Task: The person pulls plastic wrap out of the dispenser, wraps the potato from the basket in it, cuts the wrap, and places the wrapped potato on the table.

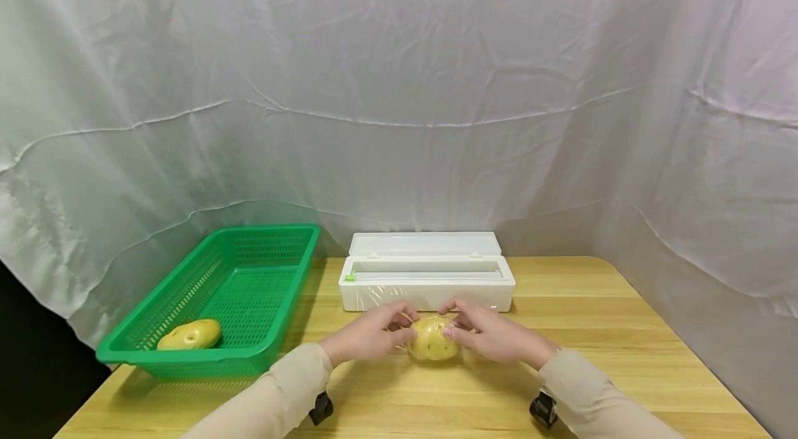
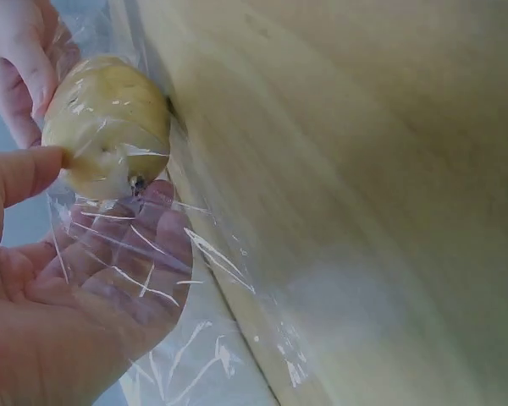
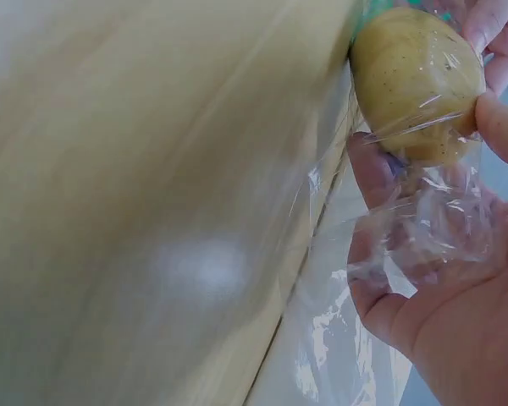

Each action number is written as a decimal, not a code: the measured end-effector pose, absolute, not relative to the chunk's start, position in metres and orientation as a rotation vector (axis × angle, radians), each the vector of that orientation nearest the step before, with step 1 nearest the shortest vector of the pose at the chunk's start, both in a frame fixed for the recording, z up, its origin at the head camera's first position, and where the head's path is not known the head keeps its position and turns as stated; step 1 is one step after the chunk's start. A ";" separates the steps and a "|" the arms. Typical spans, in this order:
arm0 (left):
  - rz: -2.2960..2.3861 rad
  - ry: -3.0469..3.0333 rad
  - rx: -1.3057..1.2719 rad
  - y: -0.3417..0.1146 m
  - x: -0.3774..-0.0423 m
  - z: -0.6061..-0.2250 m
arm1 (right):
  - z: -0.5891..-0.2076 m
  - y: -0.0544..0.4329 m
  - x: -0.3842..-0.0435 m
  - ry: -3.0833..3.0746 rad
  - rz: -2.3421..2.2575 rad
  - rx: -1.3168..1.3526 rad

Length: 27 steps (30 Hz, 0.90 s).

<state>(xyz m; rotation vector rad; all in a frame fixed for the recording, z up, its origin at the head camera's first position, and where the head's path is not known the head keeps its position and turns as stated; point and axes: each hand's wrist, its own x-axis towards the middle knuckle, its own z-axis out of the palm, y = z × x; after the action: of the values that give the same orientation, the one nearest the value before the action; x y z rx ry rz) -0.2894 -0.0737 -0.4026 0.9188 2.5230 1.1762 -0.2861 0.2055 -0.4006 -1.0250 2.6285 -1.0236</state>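
Between both hands is a yellow potato (image 1: 432, 338) with clear cling film (image 3: 444, 222) over and around it. My left hand (image 1: 374, 334) holds it from the left, thumb against its near side and fingers curled below, behind the film. From the right, my right hand (image 1: 499, 336) grips the opposite end the same way, thumb on the potato. Loose film bunches over the right palm and spreads, creased, across the left fingers. Just behind the hands stands a white cling film dispenser (image 1: 405, 298), its lid (image 1: 425, 243) raised, with a small green slider (image 1: 350, 278) at the left.
A green plastic basket (image 1: 293, 307) stands at the left of the wooden table (image 1: 598, 342). Inside its near left corner lies another potato (image 1: 190, 335). Grey-white cloth (image 1: 399, 79) hangs behind the table and along its right side.
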 end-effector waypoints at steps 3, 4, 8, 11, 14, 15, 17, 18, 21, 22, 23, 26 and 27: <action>1.212 2.509 0.882 -0.073 -0.292 -0.403 | -0.401 0.204 -0.289 2.650 -1.032 -0.984; 1.211 2.519 0.874 -0.072 -0.293 -0.404 | -0.401 0.204 -0.290 2.675 -1.021 -0.978; 1.196 2.576 0.845 -0.070 -0.297 -0.404 | -0.403 0.202 -0.295 2.797 -0.962 -0.984; 1.168 2.631 0.834 -0.068 -0.300 -0.403 | -0.405 0.200 -0.297 2.900 -0.909 -1.021; 1.138 2.674 0.836 -0.067 -0.303 -0.403 | -0.408 0.197 -0.299 2.993 -0.861 -1.077; 1.129 2.684 0.840 -0.066 -0.304 -0.403 | -0.408 0.196 -0.300 3.009 -0.862 -1.086; 1.117 2.699 0.849 -0.066 -0.307 -0.403 | -0.408 0.194 -0.300 3.041 -0.867 -1.082; 1.116 2.702 0.854 -0.066 -0.308 -0.402 | -0.408 0.193 -0.300 3.057 -0.873 -1.065; 1.115 2.694 0.848 -0.065 -0.312 -0.401 | -0.406 0.190 -0.298 3.107 -0.878 -0.998; 1.121 2.687 0.847 -0.065 -0.313 -0.401 | -0.406 0.189 -0.298 3.127 -0.862 -0.992; 1.122 2.682 0.840 -0.065 -0.314 -0.401 | -0.405 0.188 -0.297 3.146 -0.832 -0.996; 1.114 2.682 0.822 -0.066 -0.318 -0.401 | -0.402 0.186 -0.295 3.186 -0.689 -1.088; 1.108 2.687 0.815 -0.066 -0.319 -0.401 | -0.402 0.185 -0.294 3.186 -0.649 -1.118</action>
<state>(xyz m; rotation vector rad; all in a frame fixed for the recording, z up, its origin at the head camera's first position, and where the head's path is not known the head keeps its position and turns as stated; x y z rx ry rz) -0.3188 -0.0660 -0.4010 0.8153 2.6874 1.1085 -0.2937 0.1852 -0.4016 -1.1182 3.1860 -0.6488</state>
